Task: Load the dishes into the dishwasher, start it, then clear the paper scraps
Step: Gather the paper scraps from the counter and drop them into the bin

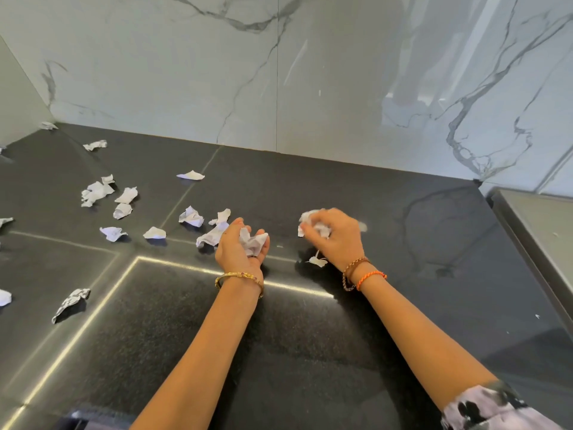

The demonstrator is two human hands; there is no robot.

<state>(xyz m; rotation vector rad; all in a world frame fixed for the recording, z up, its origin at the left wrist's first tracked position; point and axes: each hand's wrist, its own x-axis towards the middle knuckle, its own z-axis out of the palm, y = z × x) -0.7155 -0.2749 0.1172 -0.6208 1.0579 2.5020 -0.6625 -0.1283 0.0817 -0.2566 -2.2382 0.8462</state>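
Both the left hand (240, 243) and right hand (333, 232) have fingers curled around crumpled paper scraps (252, 242). Many loose scraps (125, 195) are left at ten o'clock on the black counter (310, 352).

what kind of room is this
Most likely a home kitchen: a dark speckled stone countertop meets a glossy marble-look backsplash, and a steel ledge at right may be a sink edge. Paper scraps litter the counter.

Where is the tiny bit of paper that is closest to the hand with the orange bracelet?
In the head view, the small scrap lies on the black counter, just below the right hand and beside its wrist, right of the left hand.
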